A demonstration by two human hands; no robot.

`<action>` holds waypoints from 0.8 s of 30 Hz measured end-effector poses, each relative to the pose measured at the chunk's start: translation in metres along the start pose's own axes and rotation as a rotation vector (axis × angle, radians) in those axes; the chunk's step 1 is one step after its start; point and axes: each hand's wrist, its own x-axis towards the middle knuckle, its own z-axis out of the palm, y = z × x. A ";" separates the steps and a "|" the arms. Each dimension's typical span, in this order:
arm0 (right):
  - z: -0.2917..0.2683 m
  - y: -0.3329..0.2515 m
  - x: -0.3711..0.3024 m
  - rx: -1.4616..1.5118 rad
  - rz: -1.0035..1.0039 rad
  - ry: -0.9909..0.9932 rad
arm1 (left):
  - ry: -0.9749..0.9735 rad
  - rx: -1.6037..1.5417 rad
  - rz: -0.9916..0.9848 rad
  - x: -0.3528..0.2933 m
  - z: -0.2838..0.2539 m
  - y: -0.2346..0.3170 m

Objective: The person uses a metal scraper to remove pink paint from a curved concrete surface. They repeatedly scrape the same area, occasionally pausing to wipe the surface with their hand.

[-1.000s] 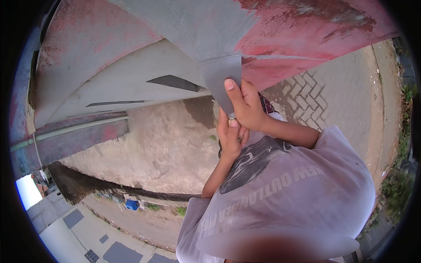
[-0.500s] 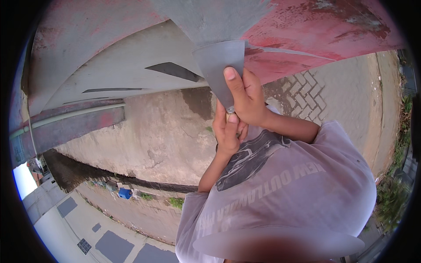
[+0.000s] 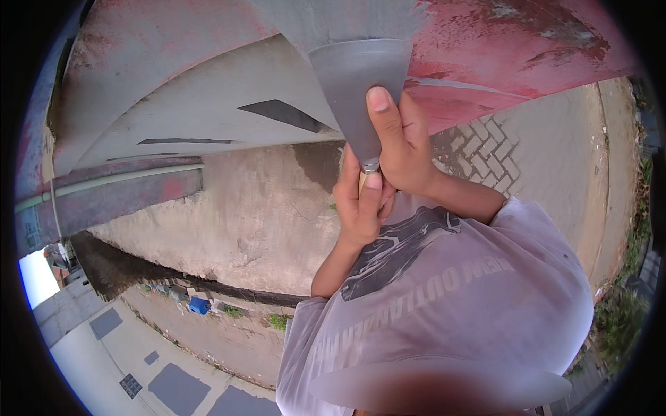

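Note:
A broad scraper with a flared grey metal blade (image 3: 347, 80) is pressed by its wide edge against a painted panel (image 3: 326, 21) of grey and red. My left hand (image 3: 361, 204) is closed round the scraper's light handle, its thumb just below the metal collar. My right hand (image 3: 404, 142) grips the blade's right side, thumb flat on the near face and fingers behind it. Most of the handle is hidden in my left hand.
Left of the blade, the panel has a pale recessed part with dark slots (image 3: 284, 114). Below lie a stained concrete floor (image 3: 257, 222) and, to the right, patterned paving (image 3: 489, 152). A pale pipe (image 3: 125, 181) runs along the left. A blue container (image 3: 199, 306) stands farther off.
The scraper and both hands have moved slightly up and to the right in the picture, with the blade farther along the panel. Both grips stay the same.

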 end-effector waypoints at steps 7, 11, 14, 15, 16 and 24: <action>0.000 -0.008 0.000 -0.003 0.023 -0.024 | 0.029 0.002 -0.014 -0.002 0.008 0.007; -0.001 -0.007 -0.006 0.052 0.029 0.014 | 0.016 -0.001 0.001 -0.005 0.006 0.006; 0.000 0.000 -0.006 -0.022 0.080 -0.008 | -0.001 -0.018 -0.052 -0.004 -0.001 0.004; 0.001 0.002 -0.006 0.000 0.025 -0.023 | -0.011 -0.015 -0.033 -0.006 -0.001 0.003; 0.000 0.003 -0.007 0.010 0.024 -0.035 | -0.012 -0.003 -0.027 -0.007 -0.001 0.002; -0.004 0.004 -0.008 -0.026 0.043 -0.037 | -0.018 -0.019 -0.030 -0.010 -0.002 -0.003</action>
